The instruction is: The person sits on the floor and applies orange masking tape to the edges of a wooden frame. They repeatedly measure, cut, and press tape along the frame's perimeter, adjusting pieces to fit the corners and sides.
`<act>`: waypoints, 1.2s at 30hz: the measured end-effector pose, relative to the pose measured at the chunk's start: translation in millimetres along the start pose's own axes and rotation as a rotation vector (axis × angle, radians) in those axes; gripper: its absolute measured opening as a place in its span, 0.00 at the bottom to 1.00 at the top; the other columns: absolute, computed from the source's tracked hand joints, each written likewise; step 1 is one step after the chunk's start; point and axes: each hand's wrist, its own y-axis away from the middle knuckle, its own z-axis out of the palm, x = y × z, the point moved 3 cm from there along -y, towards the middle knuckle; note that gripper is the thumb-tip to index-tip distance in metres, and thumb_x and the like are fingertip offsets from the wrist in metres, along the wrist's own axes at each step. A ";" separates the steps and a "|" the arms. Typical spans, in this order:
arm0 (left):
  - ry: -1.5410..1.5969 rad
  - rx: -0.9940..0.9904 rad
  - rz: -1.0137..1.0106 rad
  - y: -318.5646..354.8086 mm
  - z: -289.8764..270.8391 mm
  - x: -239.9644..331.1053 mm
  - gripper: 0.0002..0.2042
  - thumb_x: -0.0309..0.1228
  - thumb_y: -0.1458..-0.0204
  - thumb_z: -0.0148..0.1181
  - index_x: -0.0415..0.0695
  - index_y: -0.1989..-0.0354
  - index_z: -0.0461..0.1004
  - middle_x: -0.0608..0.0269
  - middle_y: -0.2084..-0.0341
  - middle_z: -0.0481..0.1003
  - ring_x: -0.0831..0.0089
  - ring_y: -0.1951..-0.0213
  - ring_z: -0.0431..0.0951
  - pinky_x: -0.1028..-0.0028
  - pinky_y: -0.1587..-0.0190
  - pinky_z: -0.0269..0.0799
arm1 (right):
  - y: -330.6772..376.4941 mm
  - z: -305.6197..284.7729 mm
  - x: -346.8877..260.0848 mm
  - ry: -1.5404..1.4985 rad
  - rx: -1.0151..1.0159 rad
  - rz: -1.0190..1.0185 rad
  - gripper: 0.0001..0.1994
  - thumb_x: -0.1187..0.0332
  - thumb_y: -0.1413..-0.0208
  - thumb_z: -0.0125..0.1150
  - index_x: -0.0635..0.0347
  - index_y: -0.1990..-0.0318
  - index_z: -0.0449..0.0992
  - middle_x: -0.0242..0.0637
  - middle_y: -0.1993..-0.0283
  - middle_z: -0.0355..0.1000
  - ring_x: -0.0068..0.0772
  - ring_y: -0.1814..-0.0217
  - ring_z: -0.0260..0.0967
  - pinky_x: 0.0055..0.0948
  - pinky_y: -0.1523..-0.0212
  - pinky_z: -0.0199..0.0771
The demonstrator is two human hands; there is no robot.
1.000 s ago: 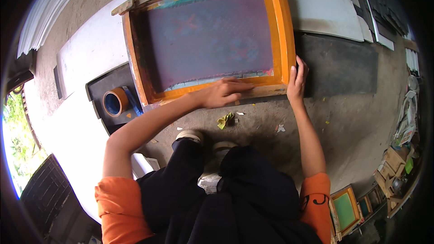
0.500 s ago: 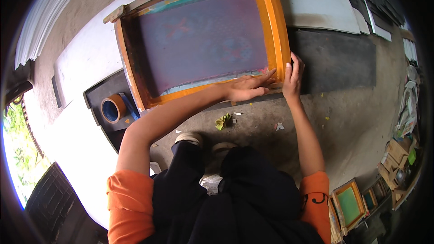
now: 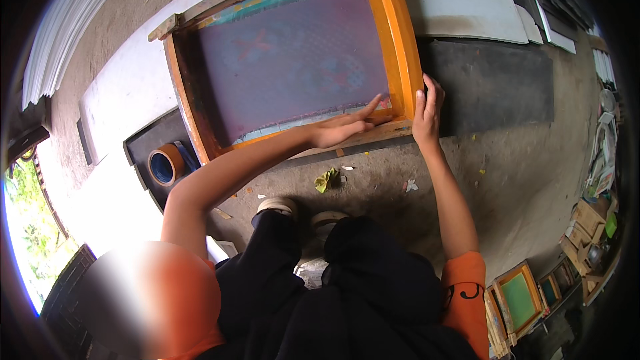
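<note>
The left hand (image 3: 337,130) is spread loosely, its fingers stretched over the near rail toward the near right corner of the frame (image 3: 404,40); nothing is clamped in it. The right hand (image 3: 428,110) lies against the outer right side at that same corner, thumb and fingers close to the wood; whether it pinches the rail, I cannot tell. The frame lies just ahead of both hands, its mesh (image 3: 287,60) facing up, the bulk of it beyond and to the left of the left hand. Its long axis runs left to right, slanted so that the right end is farther from the person. Right of the right hand, bare black board (image 3: 493,87) leaves room; the white board (image 3: 467,0) lies farther ahead. On the near side of the hands is floor (image 3: 507,160), with a yellow scrap (image 3: 326,180). Well left of the left hand, the tape (image 3: 175,163) stands near the frame's left end, narrowing the room there
</note>
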 end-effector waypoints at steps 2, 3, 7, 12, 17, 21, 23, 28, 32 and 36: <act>-0.048 0.011 -0.050 -28.6 4.9 6.0 0.42 0.59 0.44 0.32 0.46 0.32 0.24 0.45 0.33 0.46 0.53 0.33 0.47 0.60 0.32 0.43 | -0.9 -0.1 -1.0 0.000 -0.002 0.007 0.17 0.72 0.38 0.44 0.65 0.43 0.61 0.48 0.43 0.61 0.48 0.40 0.56 0.42 0.40 0.54; -0.075 0.021 -0.075 -35.4 2.9 9.1 0.42 0.59 0.44 0.33 0.46 0.32 0.24 0.47 0.32 0.43 0.54 0.32 0.43 0.60 0.31 0.40 | -3.2 0.5 -2.2 -0.013 -0.002 -0.001 0.17 0.72 0.38 0.43 0.65 0.43 0.61 0.48 0.43 0.61 0.48 0.40 0.56 0.42 0.40 0.54; -0.110 -0.017 -0.131 -24.8 8.6 38.9 0.38 0.50 0.44 0.36 0.45 0.31 0.27 0.38 0.40 0.57 0.46 0.39 0.57 0.59 0.36 0.49 | 1.2 -2.6 3.1 -0.009 0.003 -0.006 0.17 0.71 0.38 0.43 0.66 0.43 0.61 0.48 0.43 0.61 0.48 0.40 0.56 0.42 0.40 0.54; -0.177 0.055 -0.091 3.3 -0.8 20.6 0.37 0.47 0.43 0.35 0.45 0.31 0.28 0.33 0.46 0.64 0.41 0.49 0.68 0.56 0.44 0.59 | 1.0 -3.8 6.4 -0.017 0.009 -0.013 0.17 0.71 0.37 0.42 0.66 0.43 0.61 0.48 0.43 0.60 0.48 0.40 0.55 0.42 0.40 0.54; -0.178 0.097 -0.100 8.9 3.0 7.4 0.37 0.52 0.43 0.31 0.49 0.31 0.25 0.38 0.40 0.57 0.42 0.43 0.62 0.54 0.39 0.54 | -1.3 0.1 1.9 -0.054 -0.012 0.015 0.17 0.70 0.36 0.42 0.65 0.42 0.61 0.48 0.43 0.60 0.47 0.40 0.55 0.42 0.40 0.54; -0.329 0.188 -0.128 45.6 -10.3 -5.0 0.35 0.48 0.40 0.33 0.52 0.31 0.26 0.31 0.51 0.68 0.41 0.53 0.71 0.53 0.45 0.60 | 1.4 0.8 10.0 -0.026 -0.005 -0.021 0.17 0.67 0.35 0.41 0.64 0.42 0.61 0.48 0.43 0.60 0.47 0.40 0.55 0.42 0.40 0.54; -0.308 0.179 -0.300 93.0 -19.2 -6.3 0.34 0.50 0.41 0.34 0.55 0.31 0.27 0.32 0.54 0.71 0.42 0.56 0.74 0.52 0.46 0.61 | 3.7 -0.9 14.5 -0.005 -0.017 -0.010 0.17 0.66 0.35 0.40 0.64 0.42 0.61 0.48 0.43 0.60 0.47 0.40 0.55 0.42 0.40 0.54; -0.592 0.316 -0.369 224.6 -36.1 2.7 0.41 0.48 0.45 0.49 0.51 0.31 0.29 0.49 0.55 0.75 0.48 0.65 0.78 0.51 0.51 0.71 | 1.6 -2.4 11.6 0.028 -0.065 -0.019 0.19 0.66 0.34 0.39 0.65 0.40 0.59 0.48 0.42 0.59 0.47 0.38 0.54 0.43 0.39 0.53; -0.752 0.370 -0.433 250.9 -30.1 9.7 0.47 0.34 0.52 0.63 0.52 0.31 0.32 0.59 0.51 0.74 0.53 0.59 0.77 0.56 0.48 0.72 | -5.8 -15.0 -25.2 0.306 -0.050 -0.188 0.20 0.70 0.37 0.43 0.61 0.37 0.58 0.45 0.39 0.56 0.46 0.37 0.52 0.45 0.38 0.52; -0.901 0.542 -0.383 259.8 -14.8 1.9 0.47 0.28 0.54 0.64 0.56 0.31 0.34 0.55 0.58 0.76 0.55 0.66 0.79 0.62 0.63 0.78 | -1.3 -6.7 -63.3 0.428 -0.364 -0.553 0.12 0.66 0.41 0.51 0.66 0.58 0.73 0.42 0.55 0.68 0.43 0.49 0.63 0.47 0.46 0.63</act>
